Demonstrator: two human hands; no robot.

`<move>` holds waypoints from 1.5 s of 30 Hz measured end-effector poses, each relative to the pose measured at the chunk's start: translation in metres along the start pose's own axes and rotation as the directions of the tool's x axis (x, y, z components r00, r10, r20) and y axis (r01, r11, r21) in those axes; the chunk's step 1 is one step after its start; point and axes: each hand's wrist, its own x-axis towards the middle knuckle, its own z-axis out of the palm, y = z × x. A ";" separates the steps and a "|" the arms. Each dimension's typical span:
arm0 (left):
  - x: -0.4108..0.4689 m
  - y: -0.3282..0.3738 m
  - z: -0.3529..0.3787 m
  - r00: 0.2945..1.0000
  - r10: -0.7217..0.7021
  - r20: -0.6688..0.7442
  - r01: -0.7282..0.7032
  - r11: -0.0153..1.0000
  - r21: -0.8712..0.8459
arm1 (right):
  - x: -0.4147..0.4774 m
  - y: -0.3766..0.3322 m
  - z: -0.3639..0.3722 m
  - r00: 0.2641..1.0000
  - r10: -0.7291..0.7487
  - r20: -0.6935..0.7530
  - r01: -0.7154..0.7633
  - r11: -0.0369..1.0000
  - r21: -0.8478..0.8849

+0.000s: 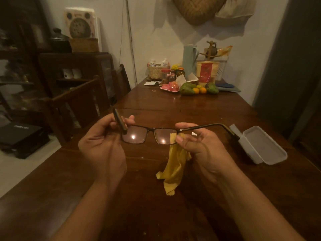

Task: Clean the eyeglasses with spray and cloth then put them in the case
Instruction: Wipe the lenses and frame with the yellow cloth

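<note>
Yellow cloth (173,169) hangs at 6 o'clock below the eyeglasses (151,134), its lower end on the worktop (199,108). Left hand (104,145) pinches the left temple at 9 o'clock. Right hand (199,145) pinches cloth against the right lens edge at 3 o'clock. Open grey case (262,146) lies beyond at 3 o'clock. Fruit (198,89) sits far off at 12 o'clock.
</note>
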 end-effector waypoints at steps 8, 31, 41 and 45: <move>-0.002 -0.002 0.001 1.000 0.002 0.007 -0.002 1.000 0.029 | 0.002 0.005 0.005 0.996 -0.071 -0.051 0.069 0.997 -0.031; 0.002 0.003 0.000 0.999 -0.044 0.013 0.044 0.999 -0.018 | 0.003 0.009 0.007 0.995 -0.093 0.019 0.092 0.994 0.063; 0.001 0.009 0.004 0.999 -0.054 -0.001 0.054 0.999 -0.002 | 0.002 0.007 0.007 0.988 -0.145 -0.045 0.144 0.989 -0.041; 0.000 0.007 0.004 0.999 -0.052 -0.010 0.052 0.999 0.003 | 0.004 0.007 0.008 0.988 -0.141 -0.066 0.140 0.990 -0.016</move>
